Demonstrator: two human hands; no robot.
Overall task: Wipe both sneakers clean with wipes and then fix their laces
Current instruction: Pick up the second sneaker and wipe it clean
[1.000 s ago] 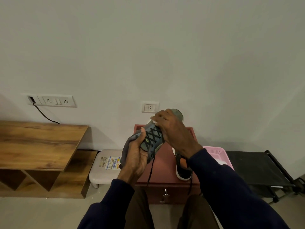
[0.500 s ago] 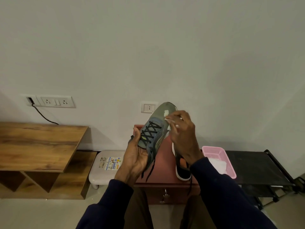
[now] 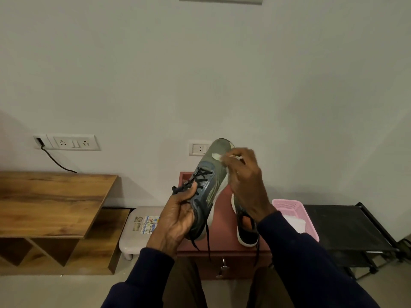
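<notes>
While the left hand (image 3: 178, 216) grips the heel end of the grey-green, black-laced sneaker (image 3: 211, 165), its toe tilted up toward the wall, the right hand (image 3: 244, 185) pinches a small white wipe (image 3: 216, 156) against that toe. The second dark sneaker (image 3: 245, 235) lies on the reddish wooden cabinet (image 3: 222, 236), below the right wrist.

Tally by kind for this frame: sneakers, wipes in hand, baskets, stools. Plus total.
Sneakers: 2, the held sneaker and the resting sneaker
Wipes in hand: 1, the wipe in the right hand
Baskets: 1, the pink basket
Stools: 1, the white stool
Total: 5
</notes>
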